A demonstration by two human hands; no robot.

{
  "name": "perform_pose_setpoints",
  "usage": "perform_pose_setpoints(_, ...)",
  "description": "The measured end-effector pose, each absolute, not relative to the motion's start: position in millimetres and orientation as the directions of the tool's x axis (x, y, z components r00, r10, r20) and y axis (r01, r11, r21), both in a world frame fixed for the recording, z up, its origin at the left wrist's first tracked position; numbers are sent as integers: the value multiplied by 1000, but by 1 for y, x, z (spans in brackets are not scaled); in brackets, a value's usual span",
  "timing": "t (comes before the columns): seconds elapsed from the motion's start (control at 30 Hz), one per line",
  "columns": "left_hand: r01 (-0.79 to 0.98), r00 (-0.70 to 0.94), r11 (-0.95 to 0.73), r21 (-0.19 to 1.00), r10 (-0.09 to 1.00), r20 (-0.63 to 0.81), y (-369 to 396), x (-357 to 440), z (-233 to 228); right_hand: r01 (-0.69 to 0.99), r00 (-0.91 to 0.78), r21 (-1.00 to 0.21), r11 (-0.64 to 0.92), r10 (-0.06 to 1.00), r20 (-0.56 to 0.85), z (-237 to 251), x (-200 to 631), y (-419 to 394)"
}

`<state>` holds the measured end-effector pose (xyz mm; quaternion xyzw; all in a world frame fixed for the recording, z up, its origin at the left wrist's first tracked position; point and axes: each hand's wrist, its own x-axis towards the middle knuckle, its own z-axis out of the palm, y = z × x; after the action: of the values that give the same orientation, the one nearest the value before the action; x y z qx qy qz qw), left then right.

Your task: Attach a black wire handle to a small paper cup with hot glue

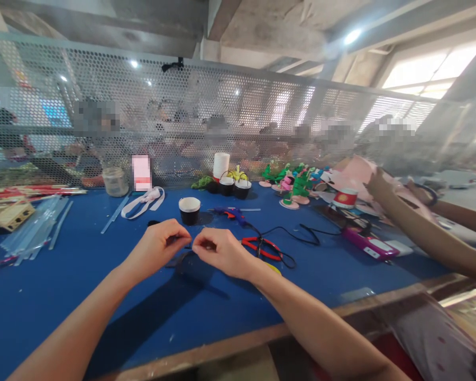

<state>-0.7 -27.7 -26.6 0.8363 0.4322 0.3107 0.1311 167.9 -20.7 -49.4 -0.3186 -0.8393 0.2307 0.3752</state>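
Blue worktop (83, 275) lies under us; our left hand (158, 248) and right hand (220, 251) pinch a small dark piece (182, 258) near a black cup (189, 210).

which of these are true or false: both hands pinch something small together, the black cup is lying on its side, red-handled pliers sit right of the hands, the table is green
1. Left hand and right hand meet over a small dark piece: true.
2. The black cup lies on its side: false, it stands upright behind the hands.
3. Red-handled pliers lie to the right of the hands: true.
4. The table is green: false, its surface is blue.
5. A blue glue gun lies beyond the right hand: true.
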Motion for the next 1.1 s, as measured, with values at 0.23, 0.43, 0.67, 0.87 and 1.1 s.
perform_pose_setpoints(0.23, 648, 365, -564, 512, 819, 442, -32, 8, -34, 180, -305, -899, 400, 891, 336, -51, 166, -14)
perform_pose_setpoints(0.43, 708, 503, -676, 205, 686, 526, -39, 15, -37, 473, -321, -655, 590, 807, 495, -57, 165, -13)
perform_pose_setpoints(0.67, 710, 485, -631, 312, 760, 433, -32, 3, -28, 449, -548, -449, 772, 635, 544, -54, 166, -20)
perform_pose_setpoints(0.87, 555, 394, -460, 694, 879, 268, -23, -3, -31, 258, -481, -776, 576, 773, 414, -51, 167, -20)
perform_pose_setpoints(1.1, 492, 300, -377, 785, 920, 254, -25, 10, -40, 95, -387, -935, 341, 878, 281, -53, 168, -12)
